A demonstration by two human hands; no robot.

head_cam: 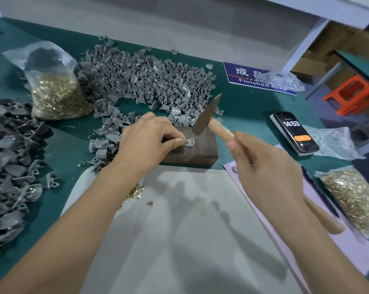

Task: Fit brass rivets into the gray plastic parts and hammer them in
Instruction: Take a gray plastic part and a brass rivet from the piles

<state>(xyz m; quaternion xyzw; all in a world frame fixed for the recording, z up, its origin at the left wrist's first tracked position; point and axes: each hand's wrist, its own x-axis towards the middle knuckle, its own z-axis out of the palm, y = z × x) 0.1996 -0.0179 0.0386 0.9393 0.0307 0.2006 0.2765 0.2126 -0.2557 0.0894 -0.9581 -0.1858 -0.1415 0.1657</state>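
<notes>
On a dark metal block (192,151) lies a small gray plastic part (189,142) with brass rivets showing in it. My left hand (146,141) pinches the part at its left side, a taped fingertip against it. My right hand (266,168) grips the wooden handle of a hammer (206,114), whose dark head hangs tilted just above the block, right of the part. Loose brass rivets (135,190) lie on the pale cloth (179,230) beneath my left forearm.
A heap of gray plastic parts (141,79) spreads behind the block; a darker heap (9,170) fills the left edge. Bags of brass rivets stand at back left (56,96) and at right (355,198). A phone (293,132), a blue sign (249,78) and an orange stool (353,96) lie right.
</notes>
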